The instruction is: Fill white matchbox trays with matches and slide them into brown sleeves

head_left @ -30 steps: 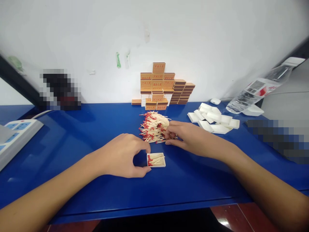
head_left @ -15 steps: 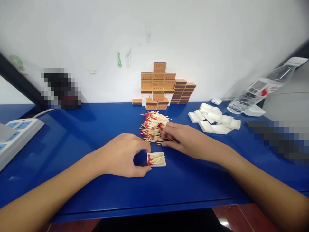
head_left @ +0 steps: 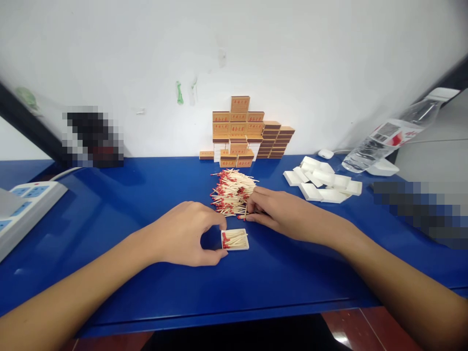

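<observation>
Here, left grip (head_left: 187, 235) in a C against the tray (head_left: 240, 249)

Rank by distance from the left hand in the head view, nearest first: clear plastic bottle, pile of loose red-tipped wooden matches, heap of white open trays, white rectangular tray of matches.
1. Tray of matches: right beside the left hand.
2. Pile of matches: beyond that tray.
3. Heap of trays: farther right.
4. Bottle: farthest right.
</observation>
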Action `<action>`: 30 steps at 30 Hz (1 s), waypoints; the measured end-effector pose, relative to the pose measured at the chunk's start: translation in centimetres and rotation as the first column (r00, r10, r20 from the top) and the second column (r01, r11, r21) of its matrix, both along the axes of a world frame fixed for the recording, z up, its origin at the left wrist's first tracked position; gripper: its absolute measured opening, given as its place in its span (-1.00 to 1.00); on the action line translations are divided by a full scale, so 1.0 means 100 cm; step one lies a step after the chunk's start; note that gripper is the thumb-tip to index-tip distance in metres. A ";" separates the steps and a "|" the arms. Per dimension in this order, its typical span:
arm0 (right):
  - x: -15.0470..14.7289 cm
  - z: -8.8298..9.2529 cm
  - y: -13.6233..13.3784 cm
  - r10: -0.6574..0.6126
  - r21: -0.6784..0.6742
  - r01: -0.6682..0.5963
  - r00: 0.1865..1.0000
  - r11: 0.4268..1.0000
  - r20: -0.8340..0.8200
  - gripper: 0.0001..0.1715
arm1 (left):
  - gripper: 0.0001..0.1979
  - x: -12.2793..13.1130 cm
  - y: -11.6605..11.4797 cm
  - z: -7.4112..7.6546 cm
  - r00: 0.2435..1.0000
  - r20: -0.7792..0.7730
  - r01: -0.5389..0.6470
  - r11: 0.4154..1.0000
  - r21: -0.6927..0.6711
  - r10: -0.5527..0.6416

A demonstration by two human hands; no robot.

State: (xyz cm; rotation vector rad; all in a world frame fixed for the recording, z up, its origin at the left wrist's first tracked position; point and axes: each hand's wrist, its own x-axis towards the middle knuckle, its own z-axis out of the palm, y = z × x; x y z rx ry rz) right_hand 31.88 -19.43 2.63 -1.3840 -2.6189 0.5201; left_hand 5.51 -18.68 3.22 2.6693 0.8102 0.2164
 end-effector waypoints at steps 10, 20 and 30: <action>0.002 -0.008 0.006 0.065 0.063 -0.063 0.998 0.996 -0.027 -0.82 | -0.78 0.001 -0.001 0.001 1.000 -0.010 0.001 1.000 0.007 -0.001; 0.002 0.002 -0.002 0.036 0.030 -0.034 0.999 0.999 -0.038 -0.79 | -0.78 0.000 0.000 -0.001 1.000 -0.011 0.002 1.000 0.019 -0.002; 0.001 0.003 -0.001 0.054 -0.005 -0.055 0.998 0.998 -0.037 -0.83 | -0.79 0.001 0.000 0.000 1.000 -0.005 0.018 1.000 0.022 -0.018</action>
